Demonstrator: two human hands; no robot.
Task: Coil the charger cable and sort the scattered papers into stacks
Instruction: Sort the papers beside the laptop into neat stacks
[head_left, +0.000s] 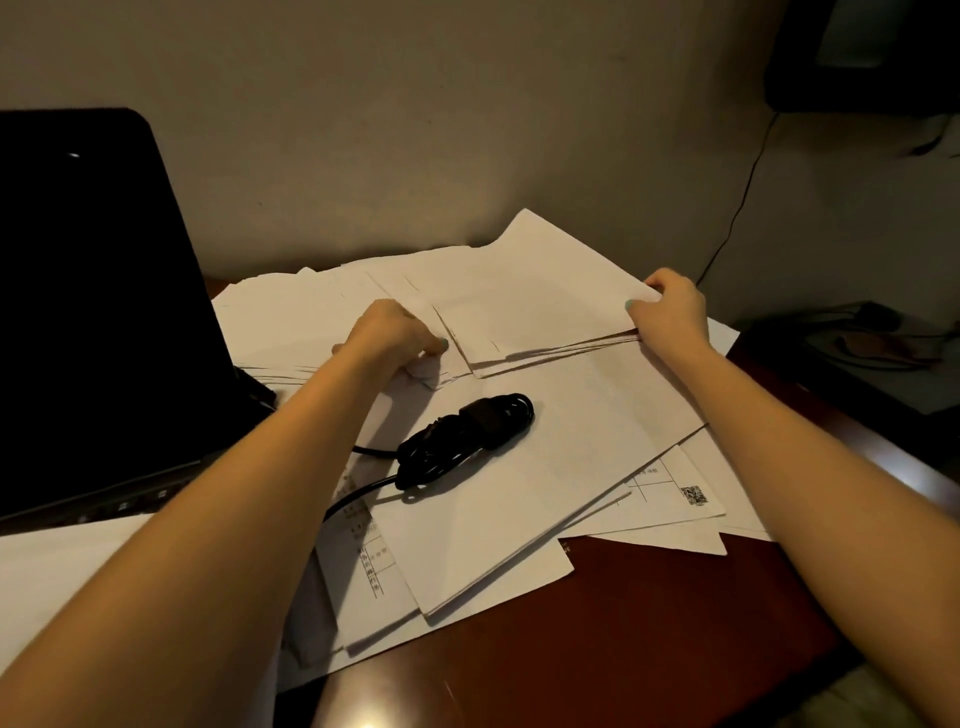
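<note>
beyond the coiled black charger cable (467, 441), both hands' fingers are curled on the thin white paper sheets (519, 312), left hand (395, 338) pinching a corner, right hand (670, 312) gripping an edge; light and floppy, they look best squared by opposite edges

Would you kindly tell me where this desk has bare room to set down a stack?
Bare desk shows at the near right, between the papers and the right forearm. Elsewhere is crowded: papers cover the middle and back, the coiled cable lies on them, and the laptop fills the left.
</note>
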